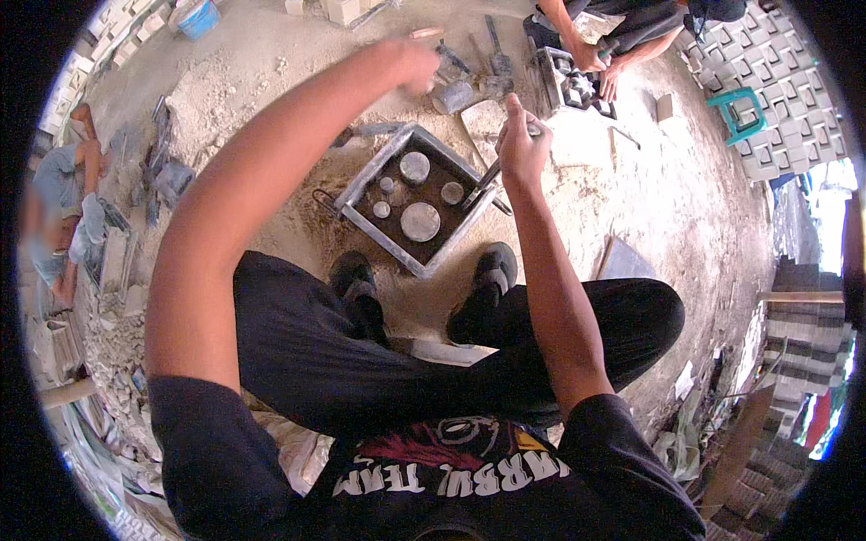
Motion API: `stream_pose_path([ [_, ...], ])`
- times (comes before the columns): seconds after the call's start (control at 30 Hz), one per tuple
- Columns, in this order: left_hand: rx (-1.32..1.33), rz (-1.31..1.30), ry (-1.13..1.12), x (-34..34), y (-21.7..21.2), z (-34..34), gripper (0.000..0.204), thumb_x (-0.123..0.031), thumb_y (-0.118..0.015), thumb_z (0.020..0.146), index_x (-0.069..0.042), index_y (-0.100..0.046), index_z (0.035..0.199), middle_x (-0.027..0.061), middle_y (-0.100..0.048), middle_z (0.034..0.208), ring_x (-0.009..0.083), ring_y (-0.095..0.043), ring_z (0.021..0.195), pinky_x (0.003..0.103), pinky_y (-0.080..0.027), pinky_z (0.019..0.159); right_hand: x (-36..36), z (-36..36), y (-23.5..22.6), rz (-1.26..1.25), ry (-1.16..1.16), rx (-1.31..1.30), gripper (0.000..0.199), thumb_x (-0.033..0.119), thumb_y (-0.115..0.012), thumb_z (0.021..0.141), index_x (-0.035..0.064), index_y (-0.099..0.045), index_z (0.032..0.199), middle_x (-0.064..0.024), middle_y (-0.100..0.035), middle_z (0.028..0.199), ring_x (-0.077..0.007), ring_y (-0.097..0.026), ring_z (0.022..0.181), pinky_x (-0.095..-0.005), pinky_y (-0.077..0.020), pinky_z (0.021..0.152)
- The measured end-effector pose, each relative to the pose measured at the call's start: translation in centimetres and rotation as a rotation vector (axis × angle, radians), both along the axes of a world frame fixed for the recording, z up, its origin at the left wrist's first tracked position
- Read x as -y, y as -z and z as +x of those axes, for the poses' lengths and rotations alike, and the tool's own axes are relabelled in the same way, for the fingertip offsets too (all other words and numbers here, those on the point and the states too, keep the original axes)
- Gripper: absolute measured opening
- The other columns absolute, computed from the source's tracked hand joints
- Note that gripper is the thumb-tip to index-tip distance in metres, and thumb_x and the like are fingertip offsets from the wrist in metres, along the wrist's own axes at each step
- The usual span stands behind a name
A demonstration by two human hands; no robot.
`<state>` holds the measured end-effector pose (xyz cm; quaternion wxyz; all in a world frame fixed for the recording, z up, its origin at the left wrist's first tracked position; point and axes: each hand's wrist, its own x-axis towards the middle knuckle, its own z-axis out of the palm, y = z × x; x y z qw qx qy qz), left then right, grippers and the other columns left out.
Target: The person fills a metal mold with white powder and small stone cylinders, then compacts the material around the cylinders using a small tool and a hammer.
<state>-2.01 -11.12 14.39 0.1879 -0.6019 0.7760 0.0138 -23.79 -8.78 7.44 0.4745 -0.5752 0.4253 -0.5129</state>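
Between and ahead of my feet lies a square grey frame (363, 227) filled with dark sand (397, 187). Several round pale discs of different sizes, the largest being one near disc (420, 222), sit in that sand. My right hand (524, 151) is closed around a slim metal hand tool (490, 174); its lower end reaches the frame's right side, and its exact kind is unclear. Beyond the frame, my left hand (417, 68) is stretched out near dark tools on the ground. Motion smears its fingers, so whether it holds anything is hidden.
At the far right a co-worker's hands (600, 68) work over another filled box (564, 81). Ahead lie a hammer-like tool (496, 59) and a grey cylinder (453, 97). Another person (68, 207) sits at left. A teal stool (738, 115) stands by stacked blocks (794, 117).
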Motion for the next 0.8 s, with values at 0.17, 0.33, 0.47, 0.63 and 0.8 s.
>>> stream_pose_path([
  [0.17, -0.33, -0.165, -0.02, 4.0, -7.1, 4.0, 0.036, -0.031, -0.056, 0.084, -0.009, -0.064, 0.11, 0.0141, -0.064, 0.11, 0.0274, -0.062, 0.098, 0.037, -0.048, 0.085, -0.4, 0.0, 1.7, -0.123, 0.031, -0.108, 0.035, 0.026, -0.059, 0.089, 0.0021, -0.056, 0.064, 0.0042, -0.045, 0.054, -0.0067, -0.037, 0.054, -0.0272, -0.0317, 0.05],
  [0.33, -0.656, -0.393, -0.311, 5.1, -7.1, 11.3, 0.038, -0.038, -0.051, 0.084, -0.011, -0.066, 0.107, 0.0112, -0.069, 0.093, 0.0214, -0.065, 0.078, 0.037, -0.05, 0.071, 0.0, -1.5, 2.6, -0.121, 0.098, -0.022, 0.035, 0.026, -0.058, 0.089, 0.0025, -0.055, 0.063, 0.0043, -0.046, 0.055, -0.0081, -0.036, 0.052, -0.0303, -0.0314, 0.048],
  [0.47, -0.327, -0.099, -0.474, 0.8, -0.2, 17.2, 0.049, -0.045, -0.056, 0.086, -0.01, -0.059, 0.119, 0.0134, -0.057, 0.125, 0.0299, -0.055, 0.111, 0.038, -0.043, 0.095, -0.5, -2.5, 2.8, 0.101, 0.071, -0.089, 0.039, 0.026, -0.058, 0.089, 0.0023, -0.047, 0.06, 0.0031, -0.042, 0.056, -0.0101, -0.037, 0.056, -0.0316, -0.0333, 0.052],
  [0.63, -0.079, 0.204, -0.57, 0.1, 1.0, 21.5, 0.059, -0.053, -0.054, 0.083, -0.011, -0.054, 0.125, 0.0102, -0.056, 0.124, 0.0262, -0.057, 0.105, 0.043, -0.044, 0.092, -0.8, -2.5, 2.8, -0.071, 0.104, 0.033, 0.037, 0.023, -0.058, 0.088, -0.0002, -0.048, 0.062, -0.0016, -0.046, 0.058, -0.0122, -0.041, 0.059, -0.0324, -0.0354, 0.053],
  [0.8, -0.755, -0.156, -0.646, 0.1, -0.2, 20.5, 0.052, -0.05, -0.056, 0.082, -0.01, -0.06, 0.115, 0.0069, -0.065, 0.101, 0.0229, -0.061, 0.091, 0.04, -0.048, 0.079, -1.3, -2.2, 3.4, -0.156, 0.235, -0.066, 0.037, 0.022, -0.055, 0.092, 0.0017, -0.049, 0.061, 0.0027, -0.046, 0.057, -0.0097, -0.041, 0.055, -0.0293, -0.0325, 0.051],
])
